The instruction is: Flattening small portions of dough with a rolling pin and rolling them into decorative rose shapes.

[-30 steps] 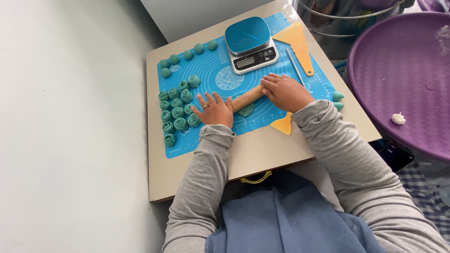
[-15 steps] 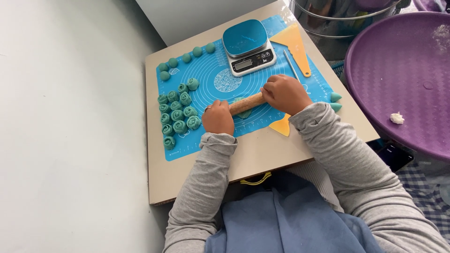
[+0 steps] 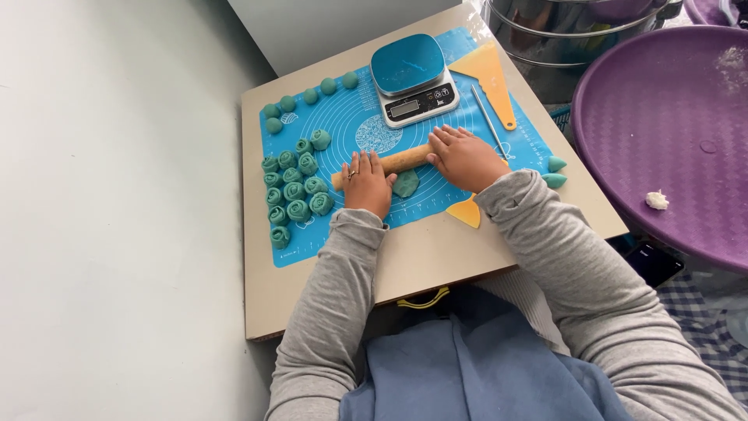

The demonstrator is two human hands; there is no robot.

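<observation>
Lying across a teal dough piece (image 3: 405, 184) on the blue mat (image 3: 499, 160), a wooden rolling pin (image 3: 393, 162) is being pressed under the flat, open left hand (image 3: 367, 184) and right hand (image 3: 465, 158), and uneven pressure is likely risking tearing.

The rolling pin (image 3: 393, 162) is bare, matt wood with a pale grain, and it lies on a smooth blue silicone mat (image 3: 436, 199) printed with white lines, which covers a matt beige desk (image 3: 436, 261). The teal dough rolls (image 3: 297, 189) and the flat dough piece (image 3: 405, 184) look soft and dull, while the kitchen scale (image 3: 413, 78) has a glossy blue top over a silvery plastic body. The yellow scraper (image 3: 489, 76) is smooth plastic, the pots (image 3: 576, 35) behind it shiny metal, the purple tray (image 3: 670, 132) finely textured plastic, and the sleeves (image 3: 561, 265) grey knit cloth.
</observation>
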